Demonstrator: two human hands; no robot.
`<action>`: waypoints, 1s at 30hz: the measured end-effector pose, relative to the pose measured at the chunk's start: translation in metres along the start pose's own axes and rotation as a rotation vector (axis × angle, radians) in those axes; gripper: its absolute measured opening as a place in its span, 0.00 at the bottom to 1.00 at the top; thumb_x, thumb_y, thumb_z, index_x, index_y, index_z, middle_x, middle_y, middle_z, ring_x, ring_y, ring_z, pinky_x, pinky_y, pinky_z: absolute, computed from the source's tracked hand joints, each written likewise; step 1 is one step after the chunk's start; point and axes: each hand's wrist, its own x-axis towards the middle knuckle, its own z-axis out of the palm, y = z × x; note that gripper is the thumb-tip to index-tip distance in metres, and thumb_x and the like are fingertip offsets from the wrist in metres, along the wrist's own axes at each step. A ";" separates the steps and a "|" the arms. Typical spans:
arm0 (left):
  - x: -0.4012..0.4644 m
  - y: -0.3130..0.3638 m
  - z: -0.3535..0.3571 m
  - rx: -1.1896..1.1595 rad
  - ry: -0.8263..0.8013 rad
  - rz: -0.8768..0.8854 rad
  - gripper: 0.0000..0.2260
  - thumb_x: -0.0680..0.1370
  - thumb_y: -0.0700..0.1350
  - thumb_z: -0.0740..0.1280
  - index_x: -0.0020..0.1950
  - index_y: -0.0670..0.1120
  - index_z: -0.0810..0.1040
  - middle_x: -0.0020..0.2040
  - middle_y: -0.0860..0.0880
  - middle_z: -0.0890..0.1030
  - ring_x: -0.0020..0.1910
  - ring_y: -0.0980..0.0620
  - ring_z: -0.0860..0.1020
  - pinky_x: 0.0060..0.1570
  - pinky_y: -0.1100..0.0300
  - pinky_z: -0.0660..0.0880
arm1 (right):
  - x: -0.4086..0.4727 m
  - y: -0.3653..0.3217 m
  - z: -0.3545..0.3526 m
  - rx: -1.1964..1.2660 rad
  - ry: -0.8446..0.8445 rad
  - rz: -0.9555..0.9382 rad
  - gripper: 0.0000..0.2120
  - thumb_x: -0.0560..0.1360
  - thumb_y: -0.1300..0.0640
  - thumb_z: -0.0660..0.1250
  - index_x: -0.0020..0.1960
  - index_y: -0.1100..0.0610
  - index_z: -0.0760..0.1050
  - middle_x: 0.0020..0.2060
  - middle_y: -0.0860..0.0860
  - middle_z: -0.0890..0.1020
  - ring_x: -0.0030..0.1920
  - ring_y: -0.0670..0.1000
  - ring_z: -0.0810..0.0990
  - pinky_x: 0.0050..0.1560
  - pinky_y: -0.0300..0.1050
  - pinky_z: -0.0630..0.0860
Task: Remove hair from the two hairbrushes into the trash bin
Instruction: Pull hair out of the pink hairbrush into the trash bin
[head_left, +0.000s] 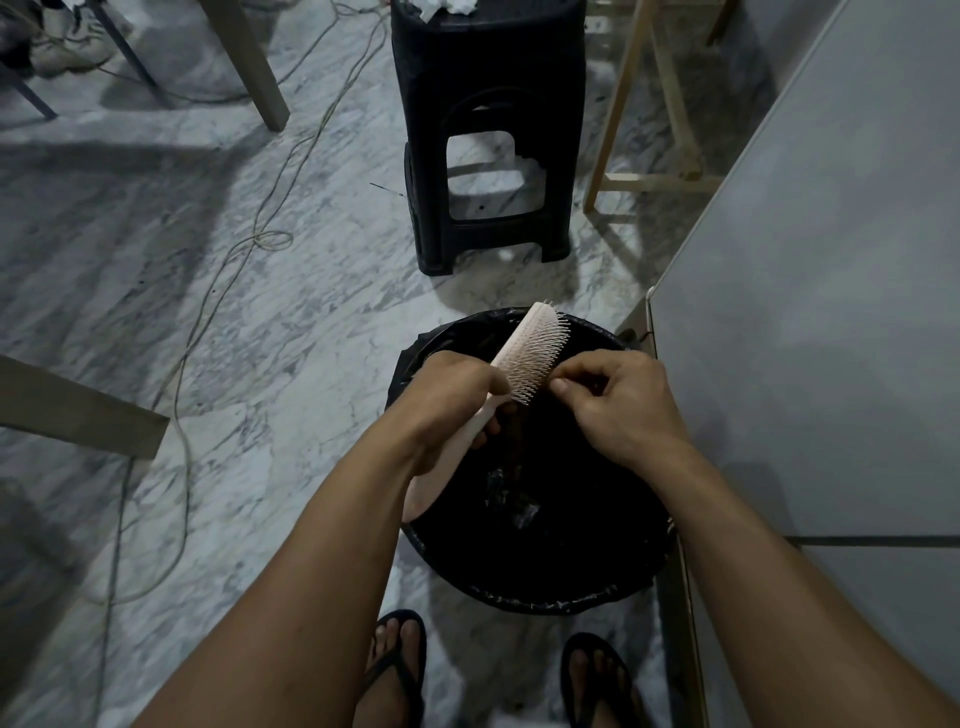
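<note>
One hairbrush (535, 349) (white, bristles facing right) is held over one black-lined trash bin (535, 597); the left hand (447, 400) grips its handle, right hand (618, 400) fingers (563, 385) pinched together at the bristles.

You've got one white hairbrush (524, 358) tilted over the trash bin (545, 592), head up and away, bristles facing right, handle low. Bin's round, black-bagged, open, on the floor beneath it. Second brush isn't clearly visible.
</note>
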 end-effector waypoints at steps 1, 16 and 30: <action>0.001 0.000 0.000 -0.030 0.022 0.000 0.11 0.75 0.37 0.64 0.49 0.30 0.81 0.33 0.41 0.79 0.27 0.49 0.72 0.27 0.59 0.68 | 0.000 0.000 -0.001 -0.020 -0.041 0.011 0.05 0.71 0.57 0.72 0.38 0.48 0.83 0.33 0.41 0.81 0.35 0.40 0.78 0.39 0.35 0.70; -0.005 0.000 0.007 0.179 0.021 0.175 0.09 0.78 0.35 0.62 0.52 0.40 0.82 0.36 0.44 0.78 0.31 0.52 0.74 0.31 0.60 0.73 | 0.001 -0.006 0.006 0.640 -0.169 0.239 0.49 0.57 0.58 0.73 0.73 0.48 0.53 0.64 0.51 0.75 0.64 0.50 0.76 0.65 0.55 0.74; 0.004 -0.007 0.000 0.102 0.311 0.190 0.08 0.71 0.36 0.69 0.38 0.48 0.85 0.37 0.42 0.85 0.35 0.47 0.82 0.45 0.43 0.81 | -0.005 -0.004 -0.011 0.251 -0.339 0.097 0.08 0.77 0.60 0.67 0.44 0.52 0.85 0.28 0.46 0.80 0.30 0.43 0.75 0.33 0.31 0.70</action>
